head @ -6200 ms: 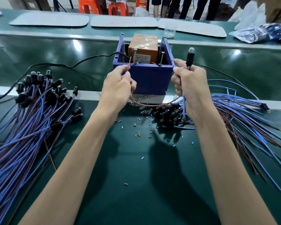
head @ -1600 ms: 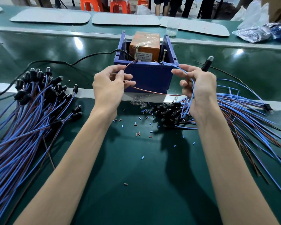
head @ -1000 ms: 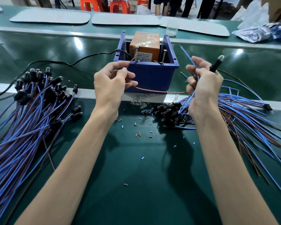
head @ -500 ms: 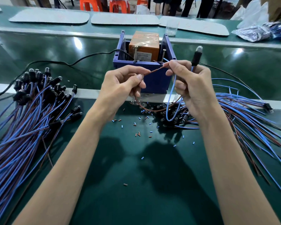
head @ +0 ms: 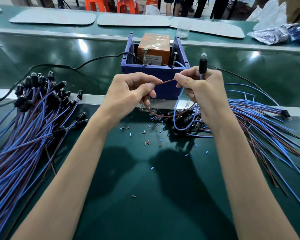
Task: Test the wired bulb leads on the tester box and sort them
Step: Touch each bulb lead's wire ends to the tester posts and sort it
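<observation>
So, bulb lead (head: 202,66): standing upright in R hand, just in front of tester box (head: 156,73).
L hand (head: 130,94): thumb + forefinger pinching brown wire (head: 164,81).
R hand (head: 204,90): fingers curling round the lead, tips pinching brown wire's end.
Handling: looking light, wires floppy, glass tip prob. fragile; gripping black body + wires near ends is seeming safest.

Bright overhead light glares on the green bench (head: 42,54); wide-angle edges bend.

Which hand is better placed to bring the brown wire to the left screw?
Left: the left hand pinches the brown wire, nearer the left screw; the right hand grips the bulb.
</observation>
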A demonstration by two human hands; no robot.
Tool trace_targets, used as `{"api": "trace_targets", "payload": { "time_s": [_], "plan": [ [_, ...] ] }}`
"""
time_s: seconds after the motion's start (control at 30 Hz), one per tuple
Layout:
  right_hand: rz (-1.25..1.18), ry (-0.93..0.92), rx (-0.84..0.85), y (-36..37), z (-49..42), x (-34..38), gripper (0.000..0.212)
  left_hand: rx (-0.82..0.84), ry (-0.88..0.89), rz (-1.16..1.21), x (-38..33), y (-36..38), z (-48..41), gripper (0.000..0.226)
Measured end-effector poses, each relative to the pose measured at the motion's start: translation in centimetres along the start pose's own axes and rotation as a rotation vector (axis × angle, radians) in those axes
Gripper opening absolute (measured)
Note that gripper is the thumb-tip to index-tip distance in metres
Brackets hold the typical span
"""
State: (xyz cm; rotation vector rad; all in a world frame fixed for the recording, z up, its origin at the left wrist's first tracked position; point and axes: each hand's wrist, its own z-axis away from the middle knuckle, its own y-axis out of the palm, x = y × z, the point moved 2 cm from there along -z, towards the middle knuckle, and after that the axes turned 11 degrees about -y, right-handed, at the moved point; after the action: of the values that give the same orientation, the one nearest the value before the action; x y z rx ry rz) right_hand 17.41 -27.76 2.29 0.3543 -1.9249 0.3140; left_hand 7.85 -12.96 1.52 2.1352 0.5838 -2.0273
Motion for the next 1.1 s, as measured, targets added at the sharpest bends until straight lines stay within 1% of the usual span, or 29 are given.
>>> {"api": "trace_targets", "payload": {
  "time_s": [0.07,0.13,0.2,0.23,0.3,0.43,0.5,0.57,0.67,0.77,0.87,1.0,1.1],
  "plan": [
    [0.008,0.014,-0.007,0.0,0.0,0.2,0.023,-0.006,0.002,-0.035,-0.1,-0.1,0.0,0.025],
    [0.003,0.037,-0.081,-0.6,-0.1,0.4,0.023,-0.041,0.006,-0.039,-0.2,-0.8,0.0,0.026],
    [-0.060,0.063,-0.173,-1.7,-0.3,0.8,0.022,-0.067,0.011,-0.012,-0.1,-1.9,-0.1,0.026],
    [-0.092,0.065,-0.179,-1.9,-0.4,1.0,0.022,-0.063,0.018,-0.006,-0.2,-2.2,-0.1,0.026],
    [-0.086,0.051,-0.096,-1.0,-0.2,1.3,0.018,-0.032,0.035,-0.014,-0.3,-2.2,0.0,0.025],
    [0.132,0.033,0.129,1.5,0.2,1.2,0.020,-0.014,0.032,0.036,-0.2,-1.1,-0.2,0.022],
    [0.142,0.031,0.173,1.5,0.1,1.3,0.022,-0.047,0.020,0.105,-0.1,-1.3,-0.3,0.020],
    [0.128,0.009,0.172,1.1,-0.1,1.3,0.023,-0.086,0.005,0.171,0.1,-1.6,-0.4,0.018],
    [0.095,-0.039,0.107,0.7,-0.1,1.4,0.022,-0.161,-0.026,0.236,0.3,-1.6,-0.6,0.015],
    [-0.003,-0.014,0.007,0.3,-0.2,1.3,0.016,-0.299,-0.061,0.307,0.8,-1.3,-0.9,0.011],
    [-0.022,0.018,-0.054,-0.1,-0.2,1.1,0.006,-0.422,-0.090,0.346,1.2,-0.7,-1.0,0.010],
    [-0.072,0.081,-0.177,-0.5,-0.4,0.4,0.015,-0.533,-0.123,0.386,1.8,-0.2,-1.2,0.012],
    [-0.099,0.126,-0.271,-0.7,-0.4,-0.1,0.021,-0.563,-0.143,0.384,2.1,-0.1,-1.4,0.017]
  ]
}}
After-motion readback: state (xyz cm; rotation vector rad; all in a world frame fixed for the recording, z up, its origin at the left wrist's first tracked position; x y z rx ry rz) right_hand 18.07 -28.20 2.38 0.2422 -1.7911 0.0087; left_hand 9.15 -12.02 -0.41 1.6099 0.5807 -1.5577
